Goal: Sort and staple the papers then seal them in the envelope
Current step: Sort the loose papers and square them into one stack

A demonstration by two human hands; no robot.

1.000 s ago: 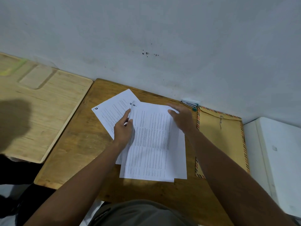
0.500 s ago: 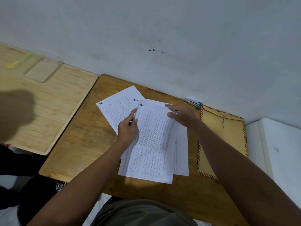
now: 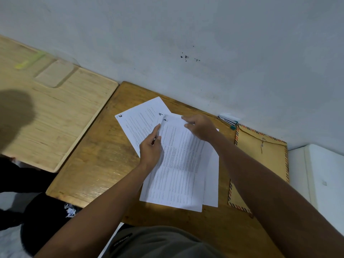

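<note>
- Pale wooden board (image 3: 55,116) lay at the far left, beside the brown wooden counter (image 3: 96,161).
- White printed sheets (image 3: 141,123), hand-numbered in their corners, lay fanned on the counter.
- The left hand (image 3: 150,149) pinched the left edge of the top printed sheet (image 3: 178,164) between thumb and fingers.
- The right hand (image 3: 201,127) gripped that sheet's top edge, fingers curled over it.
- A teal-tipped stapler (image 3: 228,121) sat against the wall.
- The brown string-tie envelope with striped border (image 3: 260,164) lay flat just right of the papers.
</note>
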